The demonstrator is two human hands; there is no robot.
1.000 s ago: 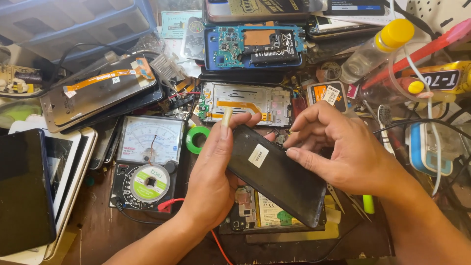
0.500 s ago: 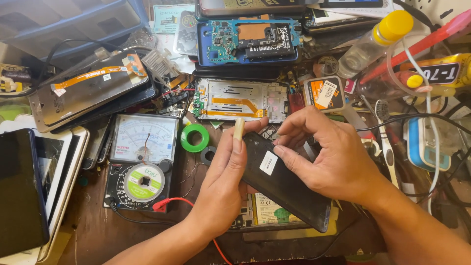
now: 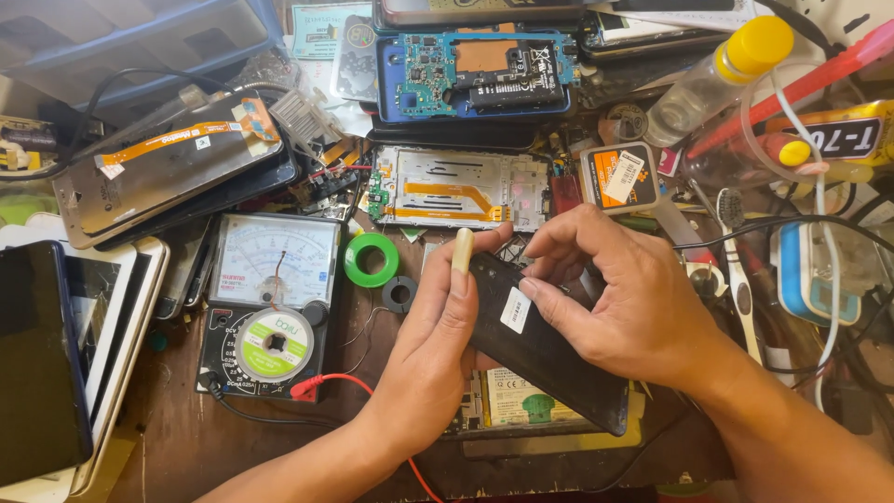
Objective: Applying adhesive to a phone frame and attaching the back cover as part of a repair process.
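Right now both hands are on a black phone (image 3: 549,349) held just above the cluttered workbench (image 3: 186,438), over another opened phone with a yellow-edged battery (image 3: 521,402). Its long axis runs on a slant, top end up-left near the fingertips, bottom end down-right toward the person's body, dark back facing up with a small white sticker showing. The left hand (image 3: 438,345) is wrapped along its left edge, thumb up, pinching a pale flat pry tool (image 3: 461,251) at the top corner. The right hand (image 3: 624,298) curls over the upper edge, fingertips pressed onto the phone. A green tape roll (image 3: 371,260) and a meter (image 3: 270,303) sit just left.
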